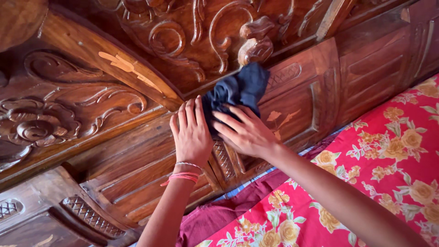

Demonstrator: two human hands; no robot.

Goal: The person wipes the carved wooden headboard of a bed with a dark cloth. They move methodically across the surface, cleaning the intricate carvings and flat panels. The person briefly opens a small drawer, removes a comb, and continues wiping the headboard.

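Head view: left hand [191,136], fingers together, flat against carved wooden headboard [114,137]; right hand [247,132], fingers spread, pressing dark blue cloth [238,89] onto headboard panel, just below carved scrollwork. Red floral bedsheet [388,155] at lower right.

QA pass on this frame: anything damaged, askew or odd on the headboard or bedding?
Nothing stands out. Both hands, left hand and right hand, press a dark cloth against the carved wooden headboard; carvings look intact, floral bedsheet lies flat.
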